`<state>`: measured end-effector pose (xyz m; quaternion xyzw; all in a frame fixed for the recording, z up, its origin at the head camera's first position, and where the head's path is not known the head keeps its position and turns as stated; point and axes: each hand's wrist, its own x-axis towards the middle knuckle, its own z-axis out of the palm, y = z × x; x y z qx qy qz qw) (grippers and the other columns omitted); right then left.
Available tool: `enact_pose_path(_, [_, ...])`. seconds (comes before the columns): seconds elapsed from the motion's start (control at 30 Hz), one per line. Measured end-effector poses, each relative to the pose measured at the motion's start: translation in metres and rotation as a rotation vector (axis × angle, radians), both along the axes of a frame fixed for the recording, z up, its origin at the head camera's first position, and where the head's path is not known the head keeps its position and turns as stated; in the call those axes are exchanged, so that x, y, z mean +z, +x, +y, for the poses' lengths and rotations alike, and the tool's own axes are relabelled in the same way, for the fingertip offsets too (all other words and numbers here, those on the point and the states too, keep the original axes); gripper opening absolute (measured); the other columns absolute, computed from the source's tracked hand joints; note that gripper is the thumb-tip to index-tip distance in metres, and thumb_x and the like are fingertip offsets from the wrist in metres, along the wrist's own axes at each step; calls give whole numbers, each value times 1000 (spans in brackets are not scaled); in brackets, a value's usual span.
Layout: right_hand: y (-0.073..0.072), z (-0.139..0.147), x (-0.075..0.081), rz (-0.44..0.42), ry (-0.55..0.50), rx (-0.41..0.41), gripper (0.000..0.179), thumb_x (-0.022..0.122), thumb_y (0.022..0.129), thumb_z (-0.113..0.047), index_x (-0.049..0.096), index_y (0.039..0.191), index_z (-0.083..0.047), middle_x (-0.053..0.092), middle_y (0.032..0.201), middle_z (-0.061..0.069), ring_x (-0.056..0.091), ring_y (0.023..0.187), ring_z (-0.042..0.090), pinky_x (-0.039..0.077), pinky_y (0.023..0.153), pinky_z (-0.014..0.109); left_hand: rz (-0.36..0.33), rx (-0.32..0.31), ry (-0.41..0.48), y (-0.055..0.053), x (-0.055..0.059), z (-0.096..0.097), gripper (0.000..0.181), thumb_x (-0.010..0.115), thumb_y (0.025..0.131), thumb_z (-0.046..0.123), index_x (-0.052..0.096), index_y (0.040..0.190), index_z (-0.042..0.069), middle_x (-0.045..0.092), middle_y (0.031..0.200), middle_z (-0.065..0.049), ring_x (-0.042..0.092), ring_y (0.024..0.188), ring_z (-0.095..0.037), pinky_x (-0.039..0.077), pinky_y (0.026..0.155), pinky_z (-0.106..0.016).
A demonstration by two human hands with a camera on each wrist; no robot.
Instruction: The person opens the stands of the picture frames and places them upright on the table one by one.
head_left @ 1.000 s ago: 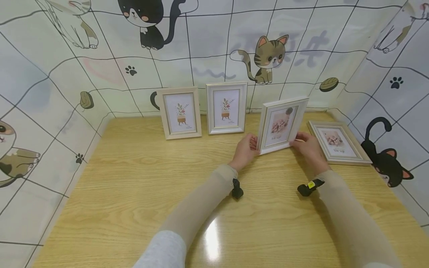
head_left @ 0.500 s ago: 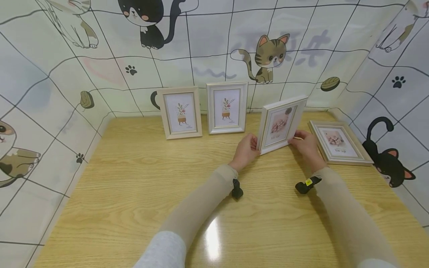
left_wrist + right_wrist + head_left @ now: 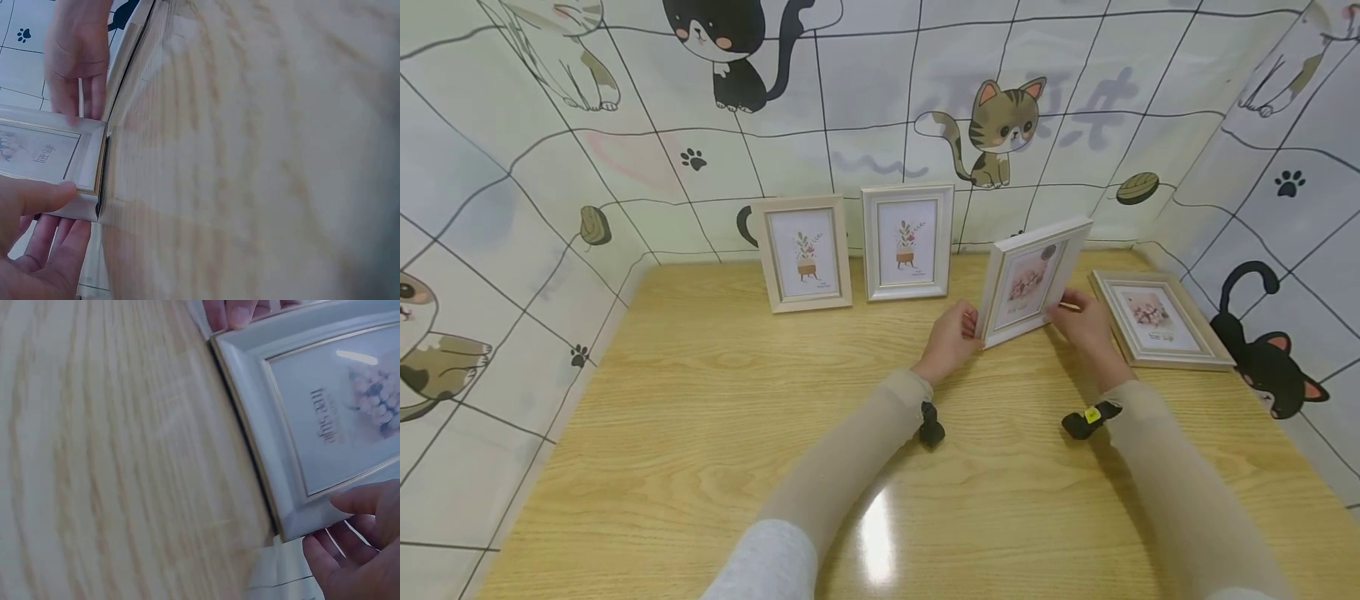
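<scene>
A white picture frame (image 3: 1026, 283) with a pink flower print stands at the back right of the table, turned at an angle. My left hand (image 3: 950, 340) pinches its lower left side, thumb on the front border and fingers behind, as the left wrist view shows. At the lower right side my right hand (image 3: 1084, 329) grips it likewise; in the right wrist view its thumb (image 3: 357, 499) lies over the border. The frame's bottom edge is right at the tabletop (image 3: 94, 456). A beige frame (image 3: 1157, 321) with a similar flower print lies face up to the right.
Two more frames with potted plant prints, one beige (image 3: 767, 258) and one white (image 3: 870, 242), stand upright near the back wall (image 3: 865, 100). That wall and the side walls carry printed cats. The wooden table (image 3: 700, 433) reaches toward me beneath both forearms.
The held white frame has turned slightly, its upper left corner shifting a little right. My right hand sits a touch further left than a second ago; both hands keep their hold.
</scene>
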<state>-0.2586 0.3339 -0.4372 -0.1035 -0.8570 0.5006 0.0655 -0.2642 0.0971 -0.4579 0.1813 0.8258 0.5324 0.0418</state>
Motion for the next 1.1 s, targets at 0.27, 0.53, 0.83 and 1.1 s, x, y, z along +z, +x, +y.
enact_pose_path(0.27, [16, -15, 27, 151, 13, -122, 50, 63, 96, -12, 47, 141, -1, 55, 119, -5, 58, 108, 7, 49, 86, 7, 2, -21, 20, 1, -3, 0, 35, 76, 81, -7, 54, 106, 3, 66, 102, -13, 65, 91, -16, 53, 77, -14])
enact_pose_path(0.53, [28, -34, 44, 288, -6, -128, 43, 66, 95, -15, 54, 134, -2, 54, 111, -15, 59, 113, 13, 52, 95, 15, -13, -15, 0, 3, 0, 1, 35, 76, 82, -7, 54, 107, 3, 65, 102, -12, 66, 94, -17, 53, 79, -15])
enact_pose_path(0.83, [35, -59, 56, 415, 13, -36, 40, 70, 94, -25, 63, 125, -2, 64, 120, 7, 58, 102, -6, 51, 90, 9, -3, -11, -22, 6, 3, 2, 35, 77, 80, -7, 54, 106, 3, 66, 102, -13, 66, 93, -17, 54, 79, -15])
enact_pose_path(1.1, [33, -77, 58, 510, 9, 37, 38, 75, 89, -15, 65, 121, 2, 65, 120, 16, 59, 98, -8, 53, 86, 9, 5, -3, -37, 7, 4, 6, 36, 77, 79, -8, 54, 104, 3, 67, 102, -13, 67, 93, -18, 53, 78, -13])
